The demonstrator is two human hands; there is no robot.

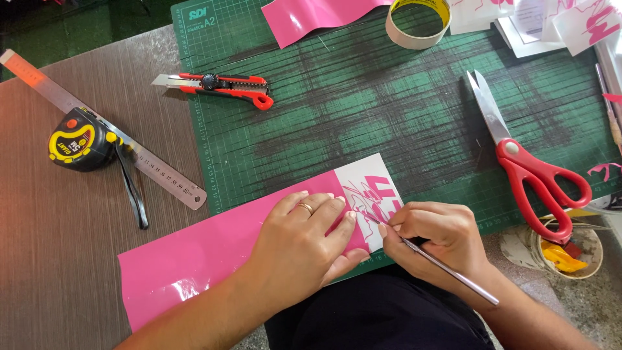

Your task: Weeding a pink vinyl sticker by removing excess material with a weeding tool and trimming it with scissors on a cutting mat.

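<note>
Left hand (304, 243) lies flat on pink sheet (194, 259), hides part of sheet and part of cut shapes under fingers. Tip of thin metal tool (447, 267) too small to see where it meets sheet. Right hand (437, 236) covers tool's middle. Both arms cut off by bottom edge. Steel ruler (97, 123) runs under tape measure (78, 141), far end cut off at left edge. Pink and white papers (570, 23) at top right cut off by edge. Cup (586, 259) partly hidden behind red scissors (531, 168).
</note>
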